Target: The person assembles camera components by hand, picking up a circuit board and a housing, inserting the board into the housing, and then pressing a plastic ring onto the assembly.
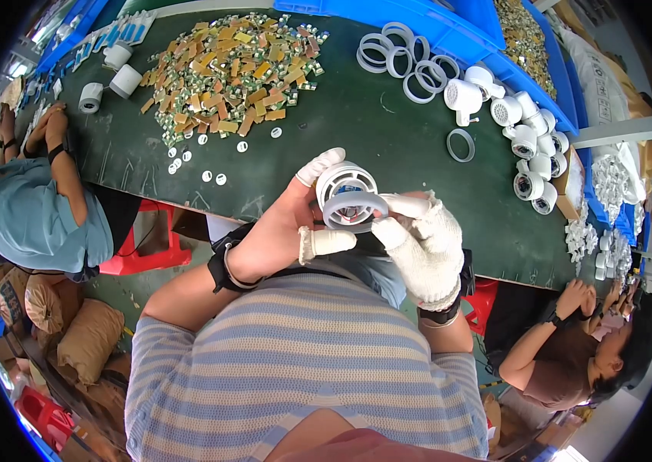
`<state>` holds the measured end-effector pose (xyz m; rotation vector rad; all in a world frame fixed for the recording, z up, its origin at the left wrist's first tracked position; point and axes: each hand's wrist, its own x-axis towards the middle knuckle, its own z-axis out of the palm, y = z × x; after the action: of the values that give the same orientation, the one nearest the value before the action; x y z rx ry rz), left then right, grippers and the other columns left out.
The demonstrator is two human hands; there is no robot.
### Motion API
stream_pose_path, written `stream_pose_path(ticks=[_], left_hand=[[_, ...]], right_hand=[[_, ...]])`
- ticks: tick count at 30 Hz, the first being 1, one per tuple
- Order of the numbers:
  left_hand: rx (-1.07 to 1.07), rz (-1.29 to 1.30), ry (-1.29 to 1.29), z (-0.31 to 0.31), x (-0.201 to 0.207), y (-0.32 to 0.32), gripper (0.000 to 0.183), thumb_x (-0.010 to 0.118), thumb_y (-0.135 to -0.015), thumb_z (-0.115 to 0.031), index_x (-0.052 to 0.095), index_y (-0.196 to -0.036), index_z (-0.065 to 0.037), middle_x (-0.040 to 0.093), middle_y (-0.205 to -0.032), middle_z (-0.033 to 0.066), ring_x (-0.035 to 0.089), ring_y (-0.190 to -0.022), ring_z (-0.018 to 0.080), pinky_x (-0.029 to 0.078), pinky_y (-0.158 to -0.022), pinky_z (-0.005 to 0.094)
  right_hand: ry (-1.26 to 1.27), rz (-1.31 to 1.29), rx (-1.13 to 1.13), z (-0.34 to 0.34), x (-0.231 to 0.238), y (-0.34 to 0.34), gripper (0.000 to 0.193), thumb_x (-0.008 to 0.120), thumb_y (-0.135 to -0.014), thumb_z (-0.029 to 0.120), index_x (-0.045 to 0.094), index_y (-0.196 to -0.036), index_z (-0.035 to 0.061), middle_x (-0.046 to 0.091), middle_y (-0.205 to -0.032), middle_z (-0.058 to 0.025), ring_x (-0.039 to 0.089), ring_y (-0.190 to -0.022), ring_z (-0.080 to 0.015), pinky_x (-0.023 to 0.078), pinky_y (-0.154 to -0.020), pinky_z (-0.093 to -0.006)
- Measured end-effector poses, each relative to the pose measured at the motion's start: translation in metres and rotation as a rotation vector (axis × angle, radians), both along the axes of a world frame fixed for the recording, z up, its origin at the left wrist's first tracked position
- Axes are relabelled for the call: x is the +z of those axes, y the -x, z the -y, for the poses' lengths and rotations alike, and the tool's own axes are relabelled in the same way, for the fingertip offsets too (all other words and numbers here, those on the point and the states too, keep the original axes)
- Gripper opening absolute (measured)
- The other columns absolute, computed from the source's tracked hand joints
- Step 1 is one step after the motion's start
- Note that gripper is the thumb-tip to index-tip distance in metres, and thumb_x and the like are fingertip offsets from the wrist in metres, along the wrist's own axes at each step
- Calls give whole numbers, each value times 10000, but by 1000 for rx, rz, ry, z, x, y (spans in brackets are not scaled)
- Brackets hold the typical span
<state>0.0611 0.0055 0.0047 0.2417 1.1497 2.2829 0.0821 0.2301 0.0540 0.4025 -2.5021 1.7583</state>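
My left hand (284,219), with white finger cots on thumb and forefinger, grips a round white plastic housing (335,174). Its open end faces up, and blue and red parts show inside. In a white knitted glove, my right hand (423,245) pinches a grey plastic ring (355,202), tilted across the near side of the housing's opening. Whether the ring touches the rim I cannot tell. Both hands are above the near edge of the green table (364,115).
A heap of small circuit boards (234,73) lies far left, with white discs (207,176) before it. Grey rings (426,79) and white housings (526,138) lie to the right, beside a blue bin (434,31). Co-workers (41,208) sit on both sides.
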Motion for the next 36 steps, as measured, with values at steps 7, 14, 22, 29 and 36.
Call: stream_pose_path(ticks=[7,14,22,29,36], left_hand=[[-65,-229,110,-5,-2,-7,866,785,-894,66,358,-1617,-146,508,-1514,69,520,-1386,201,466,-1119,382],[-84,-657,310,-2,-6,0,734,844,-852,1,533,-1509,-102,551,-1481,127,578,-1347,292,466,-1092,396],[47,-611,643,3,11,12,694,915,-804,-178,591,-1415,-123,610,-1276,118,616,-1096,249,520,-924,384],[430,-1260,1645,75,-26,130,299,821,-728,-150,752,-1018,-131,626,-989,96,575,-1040,349,489,-904,471],[353,-502,1073,58,0,96,143,651,-1009,-34,656,-1150,-56,702,-1039,89,682,-856,192,544,-729,316]], right_hand=[[-173,-147,46,5,-10,16,598,845,-821,296,630,-1299,8,662,-1165,-153,660,-1034,-272,527,-914,-378],[-382,-375,58,21,-8,15,544,920,-715,354,704,-1141,93,685,-1038,-94,639,-910,-337,516,-790,-457],[32,260,-88,-12,-4,27,330,797,-894,321,711,-988,17,684,-878,-123,683,-803,-251,544,-754,-372],[-661,-96,-232,-74,-36,65,346,754,-938,378,714,-965,35,701,-911,-131,666,-888,-328,515,-827,-421],[-646,-403,-230,-57,-19,6,158,811,-805,130,780,-959,121,714,-1081,-113,664,-1040,-347,516,-907,-446]])
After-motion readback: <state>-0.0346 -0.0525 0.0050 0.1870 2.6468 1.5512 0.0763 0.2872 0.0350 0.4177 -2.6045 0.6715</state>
